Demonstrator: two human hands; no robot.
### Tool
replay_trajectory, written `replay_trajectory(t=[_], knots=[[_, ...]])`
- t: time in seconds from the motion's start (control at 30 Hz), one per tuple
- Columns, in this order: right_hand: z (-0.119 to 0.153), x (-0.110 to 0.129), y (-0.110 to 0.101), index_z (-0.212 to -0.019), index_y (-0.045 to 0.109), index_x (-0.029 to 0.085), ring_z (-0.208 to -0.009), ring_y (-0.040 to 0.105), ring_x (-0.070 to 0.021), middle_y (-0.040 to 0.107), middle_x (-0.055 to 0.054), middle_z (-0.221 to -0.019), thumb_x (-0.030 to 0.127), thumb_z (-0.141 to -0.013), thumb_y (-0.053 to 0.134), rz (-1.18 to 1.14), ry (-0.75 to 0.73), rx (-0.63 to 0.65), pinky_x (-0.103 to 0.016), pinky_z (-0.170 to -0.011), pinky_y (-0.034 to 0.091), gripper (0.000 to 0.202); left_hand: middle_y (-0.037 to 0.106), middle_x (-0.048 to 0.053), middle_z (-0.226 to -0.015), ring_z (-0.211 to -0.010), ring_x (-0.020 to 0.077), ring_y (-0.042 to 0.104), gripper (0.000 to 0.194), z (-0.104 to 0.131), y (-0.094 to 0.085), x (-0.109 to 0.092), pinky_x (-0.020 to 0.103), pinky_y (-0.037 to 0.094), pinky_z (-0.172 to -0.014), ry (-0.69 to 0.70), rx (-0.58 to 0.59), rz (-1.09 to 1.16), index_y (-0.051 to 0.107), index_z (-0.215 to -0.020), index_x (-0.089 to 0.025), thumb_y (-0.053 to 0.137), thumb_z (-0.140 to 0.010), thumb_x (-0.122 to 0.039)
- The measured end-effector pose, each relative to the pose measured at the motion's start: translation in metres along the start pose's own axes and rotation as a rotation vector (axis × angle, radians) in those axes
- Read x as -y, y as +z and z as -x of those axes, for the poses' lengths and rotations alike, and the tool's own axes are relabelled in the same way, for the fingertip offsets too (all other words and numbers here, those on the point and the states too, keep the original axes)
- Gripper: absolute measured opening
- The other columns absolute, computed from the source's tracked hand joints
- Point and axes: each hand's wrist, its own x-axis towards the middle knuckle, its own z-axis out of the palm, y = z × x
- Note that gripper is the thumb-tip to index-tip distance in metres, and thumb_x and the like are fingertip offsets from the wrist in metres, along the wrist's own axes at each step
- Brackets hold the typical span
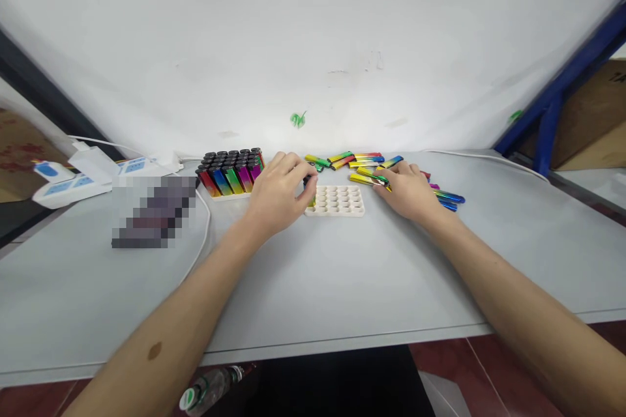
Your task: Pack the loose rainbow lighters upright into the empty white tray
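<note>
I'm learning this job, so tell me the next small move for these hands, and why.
Probably the left hand should seat its lighter in the white tray and let go: the lighter appears roughly upright at the tray's left end, the visible holes beside it are unfilled, and the right hand is at the loose lighters.

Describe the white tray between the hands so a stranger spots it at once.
On the grey table, look between the left hand and right hand. The white tray there has rows of holes. Unlike the packed tray of upright lighters further left, its visible holes are mostly empty.
</note>
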Motion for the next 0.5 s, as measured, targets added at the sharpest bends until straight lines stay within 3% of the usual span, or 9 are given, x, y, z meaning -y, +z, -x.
replay_trajectory(t=[0.1,0.33,0.43,0.5], knots=[[-0.002,0.001,0.002,-0.120,0.069,0.023,-0.111,0.049,-0.0351,0.057,-0.017,-0.116,0.040,-0.095,0.048,-0.031,-0.053,-0.018,-0.048,-0.093,0.041,0.036,0.065,0.006,-0.089,-0.085,0.0208,0.053,0.017,0.000,0.001,-0.004,0.037,0.045,-0.081,0.015,0.005,-0.008,0.063,-0.087,-0.021,0.048,-0.095,-0.021],[-0.002,0.004,0.003,-0.095,0.069,0.017,-0.111,0.049,-0.0379,0.062,-0.018,-0.112,0.040,-0.095,0.050,-0.007,-0.069,0.026,-0.052,-0.091,0.042,0.029,0.067,0.005,-0.085,-0.083,0.0206,0.053,0.017,-0.001,0.002,-0.014,0.037,0.042,-0.077,0.071,-0.024,-0.031,0.064,-0.085,-0.020,0.049,-0.095,-0.020],[-0.003,0.003,0.000,-0.097,0.067,0.016,-0.107,0.053,-0.0361,0.066,-0.016,-0.107,0.033,-0.090,0.057,-0.118,-0.078,-0.069,-0.050,-0.090,0.044,0.021,0.067,0.005,-0.082,-0.081,0.0204,0.052,0.016,-0.001,0.002,-0.016,0.036,0.042,-0.075,0.092,-0.069,-0.027,0.064,-0.085,-0.019,0.051,-0.094,-0.019],[-0.002,0.007,-0.005,-0.103,0.066,0.017,-0.098,0.058,-0.0310,0.068,-0.013,-0.103,0.031,-0.089,0.060,-0.310,-0.065,-0.148,-0.045,-0.086,0.047,0.020,0.066,0.005,-0.081,-0.080,0.0198,0.053,0.015,-0.001,0.001,-0.018,0.035,0.043,-0.074,0.124,-0.080,-0.004,0.063,-0.085,-0.019,0.051,-0.094,-0.019]])
